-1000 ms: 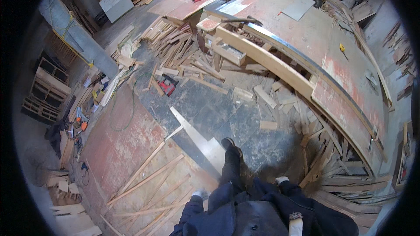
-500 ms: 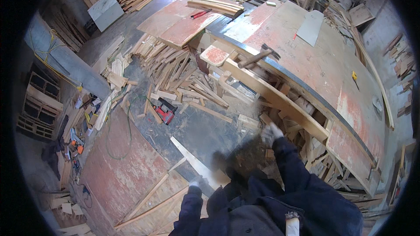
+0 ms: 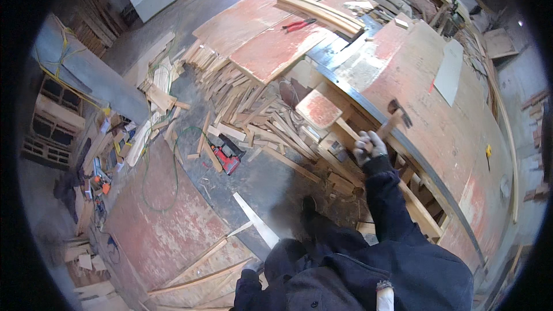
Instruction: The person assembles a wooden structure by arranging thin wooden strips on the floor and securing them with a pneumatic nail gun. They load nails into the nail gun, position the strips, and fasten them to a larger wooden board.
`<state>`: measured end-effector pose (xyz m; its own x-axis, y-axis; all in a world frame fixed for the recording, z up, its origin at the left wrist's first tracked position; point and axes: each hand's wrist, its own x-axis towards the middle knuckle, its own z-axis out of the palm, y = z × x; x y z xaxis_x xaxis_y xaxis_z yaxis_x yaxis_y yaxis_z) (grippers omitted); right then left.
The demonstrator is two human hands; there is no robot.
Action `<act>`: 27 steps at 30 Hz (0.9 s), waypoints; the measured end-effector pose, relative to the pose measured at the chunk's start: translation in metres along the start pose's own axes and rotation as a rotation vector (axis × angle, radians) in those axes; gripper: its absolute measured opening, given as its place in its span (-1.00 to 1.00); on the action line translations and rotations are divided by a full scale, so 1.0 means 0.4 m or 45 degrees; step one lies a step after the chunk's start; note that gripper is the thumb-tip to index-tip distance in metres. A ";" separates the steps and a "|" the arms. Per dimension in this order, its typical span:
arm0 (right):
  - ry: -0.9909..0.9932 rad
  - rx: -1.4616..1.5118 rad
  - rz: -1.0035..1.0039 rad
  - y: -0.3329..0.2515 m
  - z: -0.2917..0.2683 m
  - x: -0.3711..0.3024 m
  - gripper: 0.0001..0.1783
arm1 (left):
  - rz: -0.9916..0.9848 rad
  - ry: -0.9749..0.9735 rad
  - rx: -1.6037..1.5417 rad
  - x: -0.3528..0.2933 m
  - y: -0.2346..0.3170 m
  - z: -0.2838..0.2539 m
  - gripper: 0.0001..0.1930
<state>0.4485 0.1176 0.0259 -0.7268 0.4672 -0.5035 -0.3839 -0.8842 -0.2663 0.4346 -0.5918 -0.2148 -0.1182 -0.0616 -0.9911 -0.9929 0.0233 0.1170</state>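
Note:
My right hand (image 3: pixel 370 147), in a pale glove, is closed round the wooden handle of a hammer (image 3: pixel 398 114). The hammer's dark head points up and away, over the metal-edged side of the workbench (image 3: pixel 423 83). Low in the view, my left hand (image 3: pixel 253 266) hangs beside my leg, also in a pale glove. Its fingers are mostly hidden, so whether it holds anything does not show. Just beyond it a long, pale tapered board (image 3: pixel 257 222) slants down toward my legs, its lower end hidden by them.
A red nail gun (image 3: pixel 228 160) lies on the floor near piled wood offcuts (image 3: pixel 242 101). Red-handled pliers (image 3: pixel 299 24) and stacked strips (image 3: pixel 322 14) rest on the far bench. A worn reddish sheet (image 3: pixel 167 219) covers the floor at left. A blue-grey beam (image 3: pixel 92 72) stands beyond.
My right hand has risen forward to the bench and taken hold of the hammer, which lay there. My left hand has drawn back toward my body. The view has shifted slightly.

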 end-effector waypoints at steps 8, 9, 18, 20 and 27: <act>0.543 -0.406 -0.294 -0.001 -0.026 0.044 -0.59 | 0.134 -0.088 -0.319 0.000 0.108 0.047 -0.67; 0.507 -0.629 -0.187 0.087 -0.006 0.053 -0.64 | 0.139 -0.070 -0.262 0.013 0.137 0.049 -0.60; -0.125 -1.446 -0.219 0.364 0.468 0.545 -0.77 | 0.141 -0.164 -0.326 0.254 0.633 -0.038 -0.67; 0.075 -1.757 -0.397 0.301 0.571 0.738 -0.73 | 0.074 -0.093 -0.416 0.253 0.737 -0.086 -0.64; 0.710 -2.543 -0.592 0.044 0.688 1.420 -0.58 | -0.011 -0.053 -0.469 0.183 0.902 -0.124 -0.55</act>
<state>-0.1279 0.3673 -0.0387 -0.4330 0.8813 -0.1895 0.8054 0.2837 -0.5205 0.0670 -0.6375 -0.2421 -0.1164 -0.0190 -0.9930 -0.9338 -0.3385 0.1160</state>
